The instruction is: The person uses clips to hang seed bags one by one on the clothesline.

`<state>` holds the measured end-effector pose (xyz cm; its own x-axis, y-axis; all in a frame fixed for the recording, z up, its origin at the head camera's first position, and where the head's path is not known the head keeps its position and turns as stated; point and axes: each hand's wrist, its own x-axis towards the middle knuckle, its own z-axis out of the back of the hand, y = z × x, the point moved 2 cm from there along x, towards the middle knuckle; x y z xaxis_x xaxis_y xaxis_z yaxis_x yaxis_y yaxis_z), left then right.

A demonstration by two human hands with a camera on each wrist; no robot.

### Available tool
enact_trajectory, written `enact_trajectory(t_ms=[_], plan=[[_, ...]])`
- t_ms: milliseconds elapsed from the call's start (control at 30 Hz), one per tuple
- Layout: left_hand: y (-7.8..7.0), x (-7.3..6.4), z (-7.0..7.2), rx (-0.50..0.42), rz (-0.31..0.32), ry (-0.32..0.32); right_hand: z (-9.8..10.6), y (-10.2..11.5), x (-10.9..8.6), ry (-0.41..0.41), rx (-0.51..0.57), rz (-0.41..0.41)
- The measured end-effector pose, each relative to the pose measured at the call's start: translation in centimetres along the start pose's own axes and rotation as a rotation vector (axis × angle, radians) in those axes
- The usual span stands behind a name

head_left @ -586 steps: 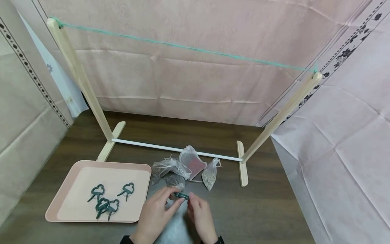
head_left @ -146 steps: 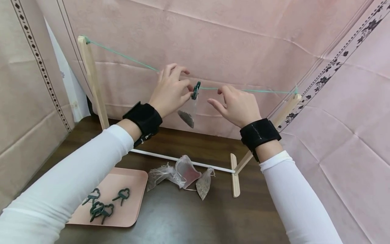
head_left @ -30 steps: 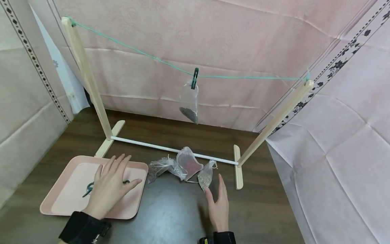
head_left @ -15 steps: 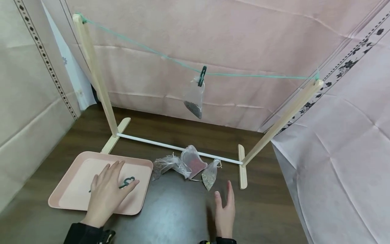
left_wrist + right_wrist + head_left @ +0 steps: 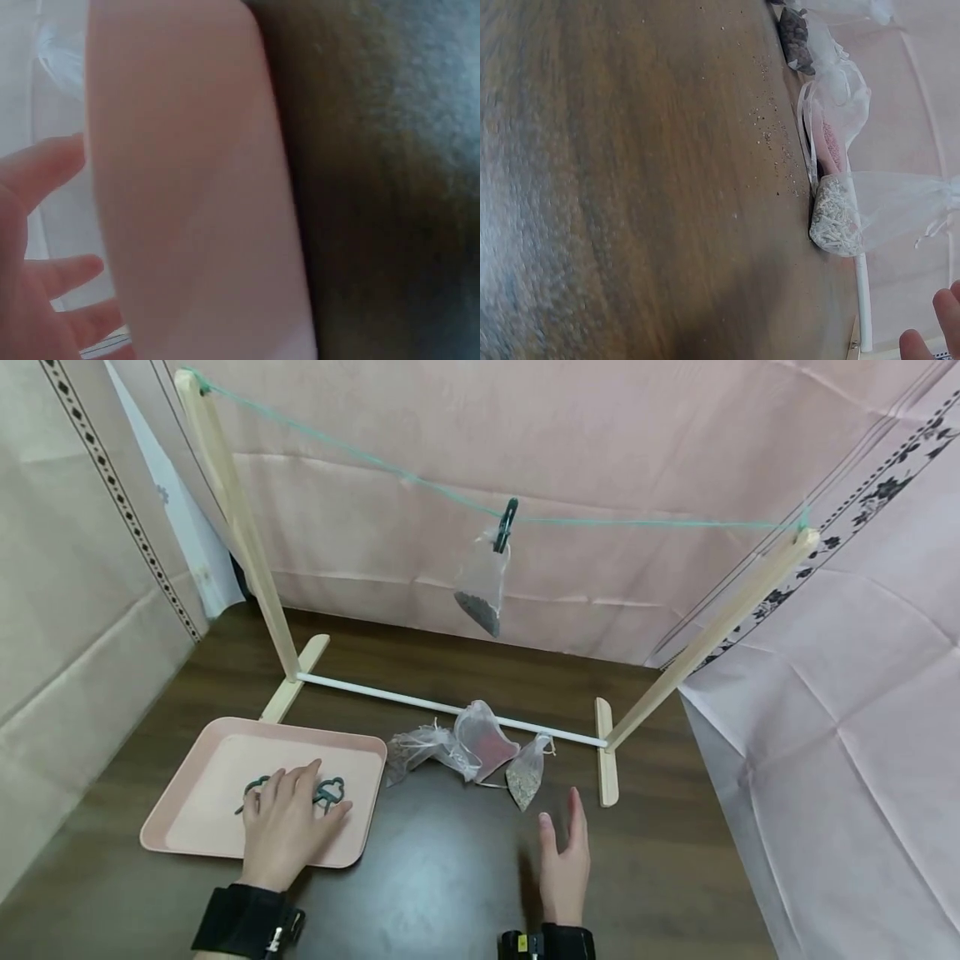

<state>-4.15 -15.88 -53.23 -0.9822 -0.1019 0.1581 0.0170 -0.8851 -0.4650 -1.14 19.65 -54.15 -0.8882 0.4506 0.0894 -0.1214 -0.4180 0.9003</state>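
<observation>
My left hand (image 5: 288,822) is over the pink tray (image 5: 180,831), its fingers spread and pointing down among dark green clips (image 5: 330,793). Some of the clips are hidden beneath it, and I see nothing held. In the left wrist view the thumb and fingers (image 5: 71,277) stand apart beside the tray's wall. My right hand (image 5: 566,868) hovers above the table, holding nothing, with thumb and fingers apart. Closest to it lies a mesh drawstring bag of pale grains (image 5: 527,772). A clear bag with dark contents (image 5: 480,606) hangs from the green string (image 5: 637,522) by a green clip (image 5: 506,527).
Wooden posts (image 5: 240,527) hold up the string, and a white rod (image 5: 375,693) joins their feet. Beside the rod lie a mesh bag with pink contents (image 5: 483,743) and whitish mesh bags (image 5: 431,750). In the right wrist view, crumbs (image 5: 769,139) dot the table.
Earlier both hands were up at the string by the clipped bag; now it hangs free. Over the last second my left hand has lowered among the clips, while my right stays open near the grain bag.
</observation>
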Motion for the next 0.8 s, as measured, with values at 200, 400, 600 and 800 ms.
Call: enact_trajectory(t_ms=[200, 400, 600, 800], plan=[[0.2, 0.3, -0.9, -0.004, 0.049, 0.131, -0.1, -0.1, 0.1, -0.006, -0.004, 0.016], [0.7, 0.1, -1.5, 0.023, 0.066, 0.219, -0.3, -0.1, 0.1, -0.009, -0.009, 0.038], [0.9, 0.2, -1.9, 0.075, 0.045, 0.188, -0.3, 0.2, 0.1, -0.033, -0.005, 0.046], [1.7, 0.0, -1.7, 0.103, 0.045, 0.117, -0.6, 0.0, -0.4, -0.034, 0.004, 0.051]])
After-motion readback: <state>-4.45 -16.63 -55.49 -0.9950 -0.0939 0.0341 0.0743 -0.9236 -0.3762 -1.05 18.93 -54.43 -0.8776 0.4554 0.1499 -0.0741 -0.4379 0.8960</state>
